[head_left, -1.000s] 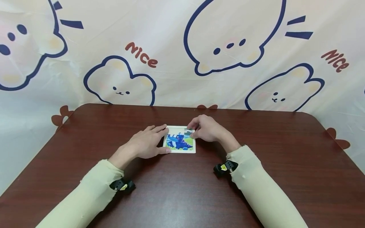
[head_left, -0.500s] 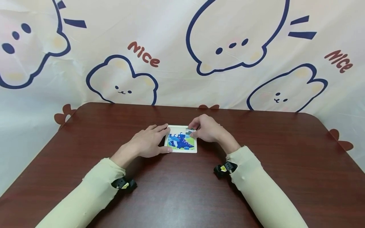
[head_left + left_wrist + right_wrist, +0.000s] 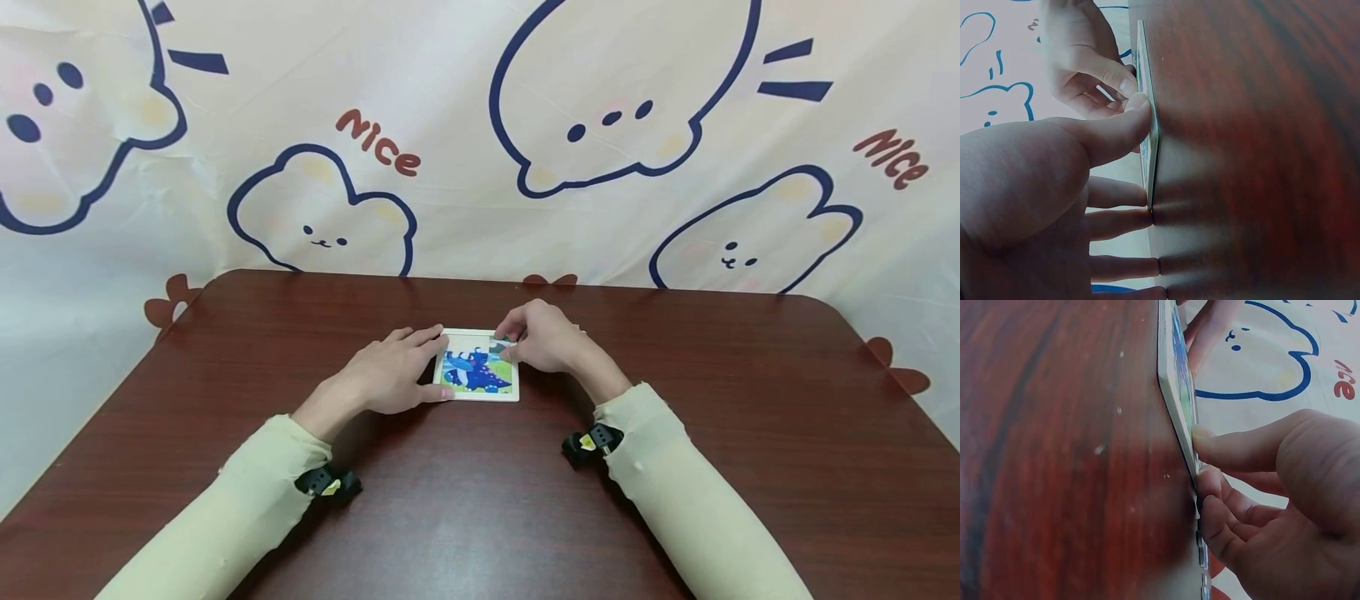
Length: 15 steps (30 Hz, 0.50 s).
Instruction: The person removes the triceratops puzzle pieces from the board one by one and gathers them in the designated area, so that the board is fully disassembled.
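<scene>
A white-framed picture puzzle [image 3: 480, 397] with a blue dinosaur lies flat on the brown table. Its upper strip is plain white except at the upper right corner, where a greyish puzzle piece [image 3: 498, 345] sits. My left hand [image 3: 378, 375] rests along the puzzle's left side, thumb on the lower left corner and fingers straight. At the upper right corner, the thumb and index finger of my right hand [image 3: 543, 337] pinch the greyish piece; its other fingers are curled. In the left wrist view, the left thumb [image 3: 1138, 106] presses on the frame.
Thin flat pieces [image 3: 1202, 547] lie on the table beyond my right hand, mostly hidden behind it in the head view. The brown table [image 3: 480, 500] reaches back to a pale cloth [image 3: 450, 67] printed with cartoon animals.
The view has shifted slightly, moving the puzzle and left hand a little right in the picture. Both hands keep their places on the puzzle.
</scene>
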Motion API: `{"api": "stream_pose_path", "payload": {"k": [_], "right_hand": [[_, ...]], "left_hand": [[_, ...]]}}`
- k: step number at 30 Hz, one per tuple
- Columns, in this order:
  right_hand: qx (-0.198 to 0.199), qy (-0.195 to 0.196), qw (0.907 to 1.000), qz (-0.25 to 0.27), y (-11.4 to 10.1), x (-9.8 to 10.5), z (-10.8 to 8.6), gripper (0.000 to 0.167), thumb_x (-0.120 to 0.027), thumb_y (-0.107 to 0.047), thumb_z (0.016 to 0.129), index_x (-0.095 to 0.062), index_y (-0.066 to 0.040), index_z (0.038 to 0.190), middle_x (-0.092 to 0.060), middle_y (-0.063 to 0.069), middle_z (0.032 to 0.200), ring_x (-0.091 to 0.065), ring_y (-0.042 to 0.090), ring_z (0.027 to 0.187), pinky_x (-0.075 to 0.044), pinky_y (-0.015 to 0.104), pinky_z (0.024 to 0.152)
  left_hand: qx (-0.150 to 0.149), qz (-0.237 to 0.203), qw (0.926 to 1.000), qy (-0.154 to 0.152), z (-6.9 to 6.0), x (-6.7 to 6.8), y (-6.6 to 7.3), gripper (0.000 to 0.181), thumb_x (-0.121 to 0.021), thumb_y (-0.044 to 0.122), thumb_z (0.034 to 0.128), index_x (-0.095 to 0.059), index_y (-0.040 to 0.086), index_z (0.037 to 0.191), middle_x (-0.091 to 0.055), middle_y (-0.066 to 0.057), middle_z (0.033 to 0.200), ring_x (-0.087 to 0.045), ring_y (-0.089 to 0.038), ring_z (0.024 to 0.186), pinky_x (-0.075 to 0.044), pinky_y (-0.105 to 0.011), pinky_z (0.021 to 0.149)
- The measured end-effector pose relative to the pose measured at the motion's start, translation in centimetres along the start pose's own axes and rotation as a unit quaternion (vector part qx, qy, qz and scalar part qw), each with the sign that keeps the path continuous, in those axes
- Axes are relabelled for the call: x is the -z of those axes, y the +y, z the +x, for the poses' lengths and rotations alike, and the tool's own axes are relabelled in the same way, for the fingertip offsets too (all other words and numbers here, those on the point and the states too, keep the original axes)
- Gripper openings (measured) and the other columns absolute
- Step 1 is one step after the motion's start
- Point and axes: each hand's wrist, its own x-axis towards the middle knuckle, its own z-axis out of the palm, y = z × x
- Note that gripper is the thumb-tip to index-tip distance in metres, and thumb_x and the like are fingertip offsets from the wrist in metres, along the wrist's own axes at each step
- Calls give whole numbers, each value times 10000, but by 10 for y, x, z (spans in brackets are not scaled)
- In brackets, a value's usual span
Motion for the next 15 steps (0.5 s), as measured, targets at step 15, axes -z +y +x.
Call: {"api": "stream_pose_path", "payload": {"k": [15], "right_hand": [[-143, 185, 9996, -185, -6, -5, -1, 238, -806, -166, 939, -761, -143, 1171, -700, 50, 1041, -620, 233, 1015, -527, 414, 948]], "left_hand": [[-12, 23, 10000, 35, 0, 0, 0, 864, -712, 503, 979, -362, 102, 1660, -290, -137, 1760, -292, -486, 1596, -338, -725, 1216]]}}
